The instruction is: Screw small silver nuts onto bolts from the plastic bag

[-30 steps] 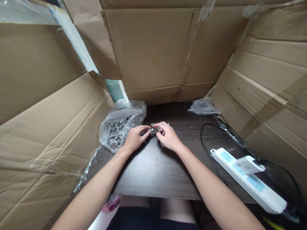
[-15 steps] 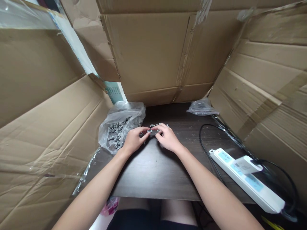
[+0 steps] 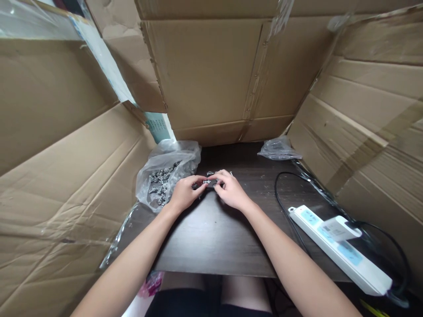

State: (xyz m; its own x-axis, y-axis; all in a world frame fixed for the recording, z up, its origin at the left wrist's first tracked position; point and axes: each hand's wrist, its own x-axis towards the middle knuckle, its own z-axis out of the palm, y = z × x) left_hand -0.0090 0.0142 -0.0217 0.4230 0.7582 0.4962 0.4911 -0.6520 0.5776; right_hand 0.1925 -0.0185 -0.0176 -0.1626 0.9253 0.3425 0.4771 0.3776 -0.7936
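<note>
Between the thumb and index finger of my left hand (image 3: 185, 193) is a small shiny metal screw (image 3: 206, 181), lying roughly sideways. My right hand (image 3: 230, 190) is close beside it on the right, fingers curled and its index fingertip at the screw. Something small and dark appears within the curled right fingers, too small to name. Several more metal pieces (image 3: 210, 173) lie on the table just behind the hands, partly hidden by the right fingers. To the left, an open clear plastic bag (image 3: 145, 182) holds many similar screws (image 3: 161, 178), close to my left hand.
A dark wooden table (image 3: 214, 237) spans the space before me. Cardboard walls (image 3: 205, 75) enclose its back and sides. At the back right lies another clear plastic bag (image 3: 280, 148). A white power strip (image 3: 343, 251) with a plugged-in adapter (image 3: 342, 228) and black cable (image 3: 276, 187) occupies the right edge.
Both hands stay in nearly the same place. The screw between the fingertips looks slightly turned, and the right index finger has shifted a little.
</note>
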